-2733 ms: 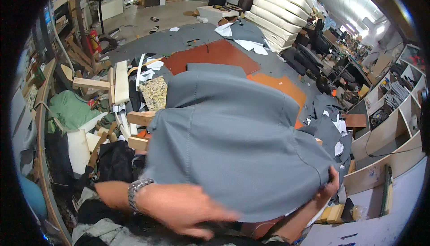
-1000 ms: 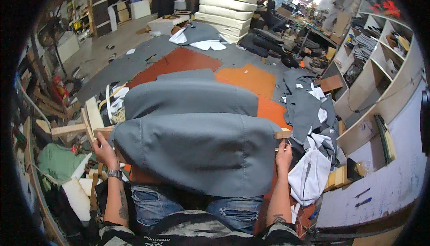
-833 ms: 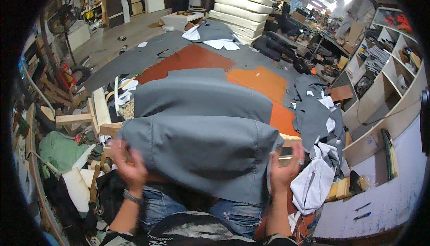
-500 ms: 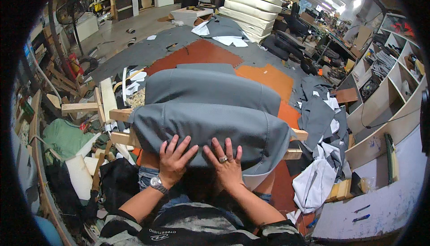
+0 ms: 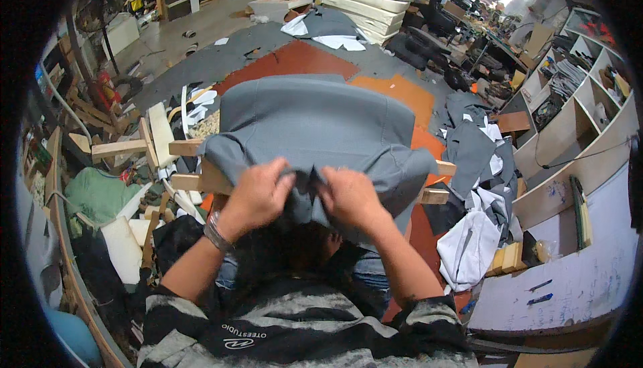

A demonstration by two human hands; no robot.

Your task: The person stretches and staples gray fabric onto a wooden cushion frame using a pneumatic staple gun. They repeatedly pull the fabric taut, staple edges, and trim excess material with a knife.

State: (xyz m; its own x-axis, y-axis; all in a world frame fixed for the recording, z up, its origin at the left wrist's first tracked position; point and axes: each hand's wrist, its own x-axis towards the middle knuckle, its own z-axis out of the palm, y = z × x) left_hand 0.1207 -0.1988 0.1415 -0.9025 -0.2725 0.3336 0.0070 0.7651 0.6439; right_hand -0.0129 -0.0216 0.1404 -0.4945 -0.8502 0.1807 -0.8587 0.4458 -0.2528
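A grey upholstery cover [image 5: 301, 120] with stitched seams lies over a padded piece in front of me. Pale wooden bars [image 5: 189, 182] stick out from under it on both sides. My left hand [image 5: 260, 192] is closed on the cover's near edge, thumb and fingers bunching the fabric. Close to its right, my right hand [image 5: 348, 194] pinches the same edge. Between the hands the material is gathered and lifted into a dark fold. My fingertips are partly hidden by the backs of my hands and the folds.
Grey and white fabric scraps [image 5: 472, 234] are heaped at the right, beside a white shelf unit [image 5: 566, 147]. Foam and wood offcuts [image 5: 124, 254] clutter the left. Rust-red sheet material [image 5: 288, 60] covers floor beyond the cover. White cushions [image 5: 365, 3] stand stacked behind.
Both hands were lying flat with fingers spread on the cover's near face. Now they have closed on its edge and pulled it up, and the front roll has lost its rounded shape.
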